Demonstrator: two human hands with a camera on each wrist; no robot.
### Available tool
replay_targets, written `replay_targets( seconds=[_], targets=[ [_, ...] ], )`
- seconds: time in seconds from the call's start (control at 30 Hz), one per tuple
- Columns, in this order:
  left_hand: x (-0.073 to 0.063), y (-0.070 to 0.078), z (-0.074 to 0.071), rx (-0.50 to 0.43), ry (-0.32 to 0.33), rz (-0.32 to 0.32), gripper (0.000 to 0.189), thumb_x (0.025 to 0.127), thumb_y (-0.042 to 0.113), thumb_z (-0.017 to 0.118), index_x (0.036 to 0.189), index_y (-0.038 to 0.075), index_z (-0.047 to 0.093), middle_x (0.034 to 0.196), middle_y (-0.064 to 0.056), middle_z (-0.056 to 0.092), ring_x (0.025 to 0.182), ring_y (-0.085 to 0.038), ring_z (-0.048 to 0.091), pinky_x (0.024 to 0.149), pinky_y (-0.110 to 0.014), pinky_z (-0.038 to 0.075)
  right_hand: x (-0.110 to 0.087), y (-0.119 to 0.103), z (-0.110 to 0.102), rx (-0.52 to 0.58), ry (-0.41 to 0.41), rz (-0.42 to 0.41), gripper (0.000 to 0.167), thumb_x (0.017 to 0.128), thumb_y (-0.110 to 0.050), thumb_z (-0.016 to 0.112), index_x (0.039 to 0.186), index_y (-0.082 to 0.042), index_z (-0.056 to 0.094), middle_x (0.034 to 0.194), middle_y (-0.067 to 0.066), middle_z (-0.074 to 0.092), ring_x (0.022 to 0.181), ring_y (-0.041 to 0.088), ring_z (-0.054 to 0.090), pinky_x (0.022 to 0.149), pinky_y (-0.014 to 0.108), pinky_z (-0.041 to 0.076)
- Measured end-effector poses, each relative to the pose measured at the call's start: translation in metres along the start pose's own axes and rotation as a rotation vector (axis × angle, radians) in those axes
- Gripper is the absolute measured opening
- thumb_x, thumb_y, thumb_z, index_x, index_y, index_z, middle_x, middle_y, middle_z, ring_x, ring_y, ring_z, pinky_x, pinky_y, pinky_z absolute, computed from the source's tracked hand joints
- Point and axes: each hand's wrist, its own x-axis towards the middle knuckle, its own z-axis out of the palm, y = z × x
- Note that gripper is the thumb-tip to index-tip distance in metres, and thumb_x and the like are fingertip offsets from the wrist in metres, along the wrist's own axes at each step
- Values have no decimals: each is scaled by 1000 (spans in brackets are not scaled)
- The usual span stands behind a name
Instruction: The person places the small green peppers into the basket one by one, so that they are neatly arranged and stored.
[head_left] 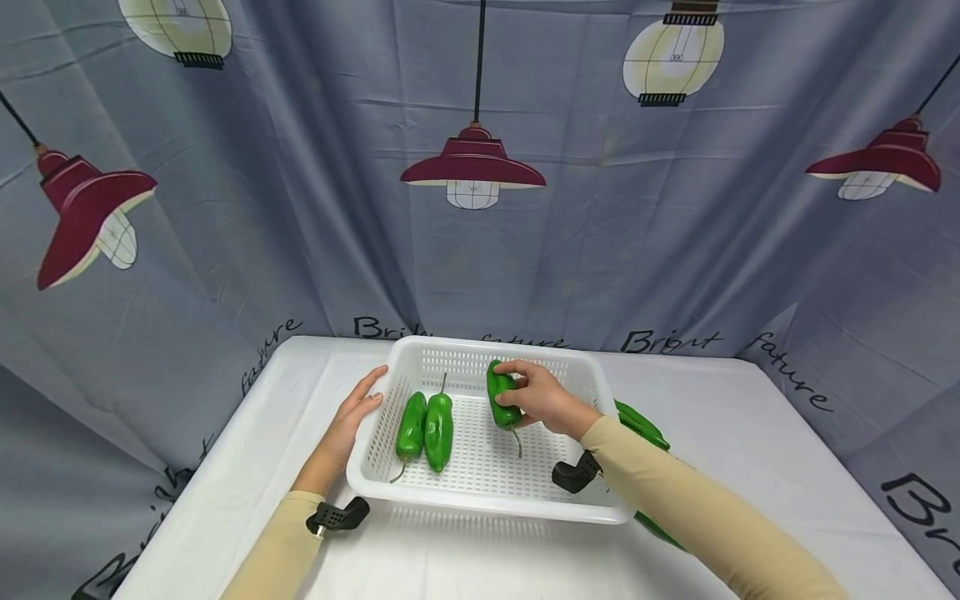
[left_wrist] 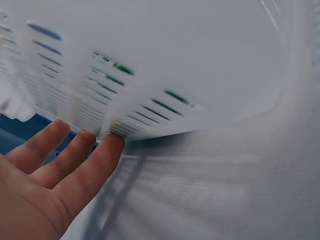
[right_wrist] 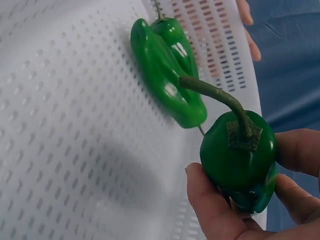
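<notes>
A white perforated plastic basket (head_left: 487, 502) stands on the table. Inside its left part, two glossy green peppers (head_left: 438, 433) lie side by side, their stems pointing opposite ways. My right hand (head_left: 551, 404) reaches into the basket and pinches another green pepper (right_wrist: 235, 160) between thumb and fingers. That pepper's curved stem (right_wrist: 220, 95) faces the right wrist camera. At the basket's left side is my left hand (head_left: 341, 437), fingers extended. In the left wrist view, its fingertips (left_wrist: 112, 142) rest against or very near the slotted wall; exact contact is hard to tell.
More green peppers (head_left: 642, 425) lie on the white table (head_left: 757, 467) just right of the basket, partly hidden by the right forearm (head_left: 697, 508). Behind the table hangs a grey-blue curtain (head_left: 570, 250) printed with lamps. Each wrist wears a black camera mount (head_left: 337, 514).
</notes>
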Motion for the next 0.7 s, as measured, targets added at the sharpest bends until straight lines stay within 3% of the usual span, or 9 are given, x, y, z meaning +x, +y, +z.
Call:
replay_targets(
  seconds=[0.13,0.53,0.7],
  targets=[
    [0,0,0,-12,-4,4,56,108,21,32,163,18,19,170,-16,21,151,-42,30,116,-47,37,3,-1,11,13,12,5,52,95,1,65,145,-10,53,134,29,54,117,44,64,77,48,63],
    [1,-3,-2,-35,-24,23,57,109,22,34,163,16,18,169,-18,21,149,-42,31,102,-21,47,7,2,29,4,-1,-1,50,95,0,66,143,-9,55,130,28,56,112,43,67,76,49,63],
    [1,-2,-2,-37,-24,23,57,108,22,34,163,15,18,169,-20,21,148,-41,33,100,-18,48,11,5,36,14,-7,-14,49,94,1,66,142,-8,55,128,29,57,108,42,68,74,49,63]
  ],
)
